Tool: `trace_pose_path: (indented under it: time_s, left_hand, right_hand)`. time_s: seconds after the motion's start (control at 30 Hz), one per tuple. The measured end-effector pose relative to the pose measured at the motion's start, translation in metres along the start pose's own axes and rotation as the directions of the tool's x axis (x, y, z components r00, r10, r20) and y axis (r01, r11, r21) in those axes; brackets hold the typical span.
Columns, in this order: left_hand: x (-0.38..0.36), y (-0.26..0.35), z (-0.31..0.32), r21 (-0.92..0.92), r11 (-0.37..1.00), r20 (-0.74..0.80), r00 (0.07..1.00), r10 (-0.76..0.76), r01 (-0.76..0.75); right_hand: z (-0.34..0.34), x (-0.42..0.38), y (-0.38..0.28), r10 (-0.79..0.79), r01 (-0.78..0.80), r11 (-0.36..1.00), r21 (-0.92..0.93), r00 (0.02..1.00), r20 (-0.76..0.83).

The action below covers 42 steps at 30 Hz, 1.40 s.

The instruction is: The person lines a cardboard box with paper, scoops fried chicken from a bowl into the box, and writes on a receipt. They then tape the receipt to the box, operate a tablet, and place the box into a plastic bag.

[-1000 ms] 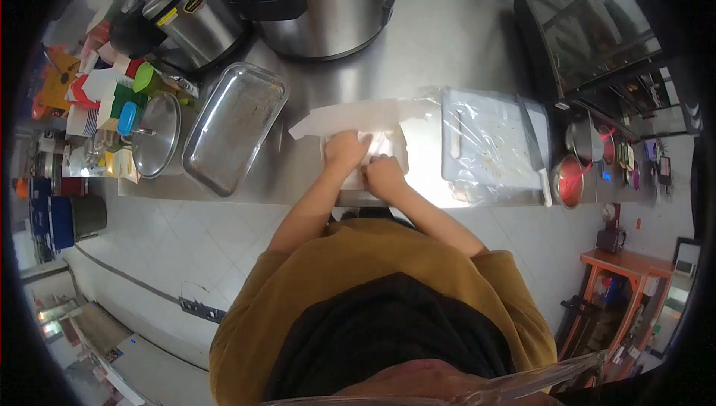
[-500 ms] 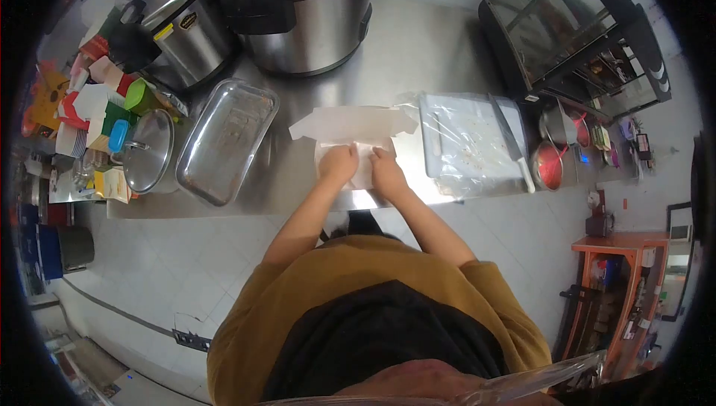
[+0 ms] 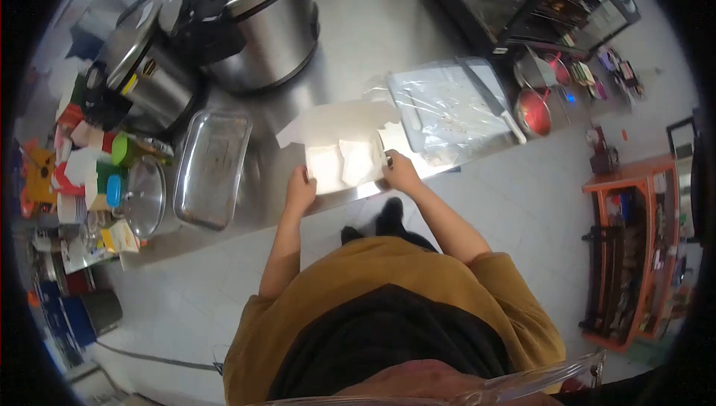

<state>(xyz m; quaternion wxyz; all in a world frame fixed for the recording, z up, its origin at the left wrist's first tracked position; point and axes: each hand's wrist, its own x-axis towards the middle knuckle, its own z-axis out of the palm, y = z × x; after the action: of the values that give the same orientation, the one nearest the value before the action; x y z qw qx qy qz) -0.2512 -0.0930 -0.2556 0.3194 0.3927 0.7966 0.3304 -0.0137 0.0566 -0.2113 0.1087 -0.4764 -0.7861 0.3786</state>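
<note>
A white cardboard food box [image 3: 332,124] lies at the near edge of the steel counter, its lid folded open away from me. A creased white paper [image 3: 357,162] rests inside, toward the right. My left hand [image 3: 300,191] is closed on the box's near left side, thumb at the wall. At the right side, my right hand [image 3: 403,173] grips the box wall between thumb and fingers. Some fingers of both hands are hidden behind the cardboard.
A glass baking dish [image 3: 214,169] stands left of the box. To the right, a knife [image 3: 492,98] lies on a plastic-covered cutting board [image 3: 440,104]. Two large steel cookers [image 3: 261,40] stand behind, and a black display case [image 3: 514,3] is at the back right.
Both hands have moved from inside the box out to its left and right sides. The paper inside now shows uncovered. My view has turned and shifted.
</note>
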Motion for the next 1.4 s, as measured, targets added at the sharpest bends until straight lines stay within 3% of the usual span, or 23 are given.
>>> trace_pose_path:
  time_s: [0.07, 0.1, 0.17, 0.27, 0.37, 0.43, 0.53, 0.67, 0.77, 0.9, 0.93, 0.97, 1.07, 1.17, 1.2, 1.37, 1.4]
  left_hand:
    - [-0.022, 0.053, -0.004, -0.361, 0.926, 0.071, 0.993, -0.093, 0.113]
    - [-0.035, 0.082, -0.002, -0.519, 0.836, 0.124, 0.983, -0.136, 0.181]
    - [-0.047, 0.117, 0.017, -0.592, 0.794, 0.162, 0.985, -0.053, 0.14]
    - [-0.056, 0.172, 0.079, -0.721, 0.693, 0.168, 0.971, 0.17, 0.004]
    - [-0.065, 0.222, 0.147, -0.772, 0.63, 0.226, 0.892, 0.392, -0.081]
    - [-0.07, 0.257, 0.198, -0.792, 0.598, 0.269, 0.808, 0.524, -0.124]
    - [-0.076, 0.303, 0.279, -0.83, 0.553, 0.348, 0.71, 0.612, -0.07]
    - [-0.101, 0.367, 0.381, -0.805, 0.582, 0.405, 0.616, 0.676, -0.11]
    - [-0.109, 0.408, 0.449, -0.821, 0.557, 0.412, 0.55, 0.726, -0.121]
    - [-0.112, 0.444, 0.505, -0.74, 0.668, 0.547, 0.51, 0.664, -0.077]
    - [-0.112, 0.451, 0.519, -0.748, 0.663, 0.593, 0.479, 0.647, 0.033]
    - [-0.11, 0.46, 0.531, -0.711, 0.702, 0.624, 0.483, 0.615, 0.024]
    - [-0.096, 0.499, 0.565, -0.628, 0.777, 0.703, 0.461, 0.542, 0.044]
    - [-0.062, 0.527, 0.621, -0.734, 0.67, 0.59, 0.379, 0.712, -0.116]
    - [-0.05, 0.54, 0.632, -0.722, 0.692, 0.642, 0.389, 0.661, 0.016]
    - [0.024, 0.598, 0.7, -0.671, 0.736, 0.692, 0.432, 0.578, 0.091]
    - [0.036, 0.61, 0.711, -0.681, 0.726, 0.683, 0.443, 0.581, 0.096]
  right_hand:
    - [-0.023, -0.016, 0.001, 0.014, -0.013, 0.999, 0.046, 1.0, -0.019]
    - [-0.04, -0.031, -0.004, -0.061, 0.05, 0.997, -0.061, 0.98, -0.188]
    - [-0.078, -0.062, -0.012, -0.252, 0.109, 0.946, -0.305, 0.84, -0.48]
    - [-0.148, -0.101, -0.023, -0.451, 0.367, 0.891, -0.268, 0.784, -0.426]
    - [-0.175, -0.124, 0.011, -0.526, 0.507, 0.85, -0.142, 0.831, -0.183]
    - [-0.205, -0.14, 0.043, -0.396, 0.369, 0.914, -0.167, 0.901, -0.176]
    - [-0.273, -0.174, 0.091, -0.21, 0.184, 0.967, -0.177, 0.968, -0.14]
    - [-0.329, -0.21, 0.176, -0.038, -0.017, 0.973, -0.232, 0.972, -0.231]
    - [-0.359, -0.233, 0.237, -0.121, -0.039, 0.919, -0.393, 0.919, -0.376]
    - [-0.406, -0.247, 0.296, -0.05, -0.023, 0.956, -0.291, 0.97, -0.239]
    - [-0.416, -0.246, 0.312, -0.018, -0.033, 0.961, -0.276, 0.983, -0.18]
    - [-0.426, -0.243, 0.325, 0.012, -0.044, 0.964, -0.264, 0.992, -0.123]
    - [-0.457, -0.23, 0.356, 0.095, -0.161, 0.972, -0.17, 0.934, -0.345]
    - [-0.481, -0.191, 0.411, -0.084, -0.107, 0.944, -0.312, 0.837, -0.54]
    - [-0.494, -0.178, 0.426, -0.071, -0.092, 0.951, -0.296, 0.864, -0.498]
    - [-0.593, -0.115, 0.473, 0.015, -0.104, 0.955, -0.277, 0.952, -0.306]
    - [-0.613, -0.101, 0.471, 0.013, -0.134, 0.939, -0.316, 0.934, -0.356]
